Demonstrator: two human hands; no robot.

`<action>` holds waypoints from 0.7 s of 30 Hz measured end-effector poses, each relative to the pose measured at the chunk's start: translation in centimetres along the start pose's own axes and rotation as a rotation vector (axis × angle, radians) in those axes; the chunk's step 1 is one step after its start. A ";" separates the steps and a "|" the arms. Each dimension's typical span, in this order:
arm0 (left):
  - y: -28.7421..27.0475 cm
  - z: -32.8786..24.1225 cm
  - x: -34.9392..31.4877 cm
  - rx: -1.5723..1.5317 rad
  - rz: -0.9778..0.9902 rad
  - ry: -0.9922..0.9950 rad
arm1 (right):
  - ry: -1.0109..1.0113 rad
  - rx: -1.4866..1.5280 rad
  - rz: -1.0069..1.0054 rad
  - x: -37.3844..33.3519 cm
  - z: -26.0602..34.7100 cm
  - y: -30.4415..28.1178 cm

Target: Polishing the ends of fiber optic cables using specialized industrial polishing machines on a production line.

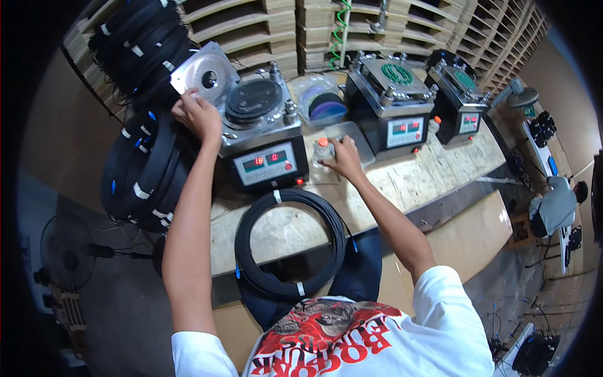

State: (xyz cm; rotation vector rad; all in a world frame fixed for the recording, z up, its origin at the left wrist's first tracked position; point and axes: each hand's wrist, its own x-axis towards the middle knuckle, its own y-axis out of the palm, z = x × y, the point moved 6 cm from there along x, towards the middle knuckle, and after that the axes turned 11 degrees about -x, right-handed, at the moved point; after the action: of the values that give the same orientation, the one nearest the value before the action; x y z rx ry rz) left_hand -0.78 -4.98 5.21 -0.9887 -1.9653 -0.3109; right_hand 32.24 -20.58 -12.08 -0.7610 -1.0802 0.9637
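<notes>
My left hand is closed on the near edge of a square metal plate with a round hole, tilted up beside the left polishing machine. A dark round pad tops that machine, whose front panel shows lit red digits. With thumb and fingers, my right hand grips a small clear bottle with an orange cap, low over the worktable. A shallow clear tray lies just behind this hand. A coiled black cable with blue ends rests across my lap and the table's front edge.
Two more machines stand to the right, with another orange-capped bottle between them. Coloured discs lie behind the tray. Black cable coils are stacked at left, near a fan. A person sits far right.
</notes>
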 end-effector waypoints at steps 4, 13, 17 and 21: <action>0.8 0.7 -0.5 -0.096 -0.033 -0.061 | 0.042 0.013 -0.077 0.6 -0.2 0.5; 0.7 0.9 -0.7 -0.001 -0.140 -0.257 | -0.051 0.817 -0.215 8.7 0.4 -7.6; 1.0 2.2 -0.7 -0.158 -0.034 -0.344 | -0.155 0.602 0.058 14.0 6.0 -13.2; 0.9 0.6 -1.0 -0.108 0.000 -0.405 | -0.505 0.045 0.128 17.6 10.4 -15.8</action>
State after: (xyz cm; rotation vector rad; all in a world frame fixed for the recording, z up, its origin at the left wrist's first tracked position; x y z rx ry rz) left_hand -0.17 -4.59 3.93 -1.1931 -2.3318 -0.2315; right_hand 29.41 -10.21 11.42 -0.5658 -1.4504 1.3275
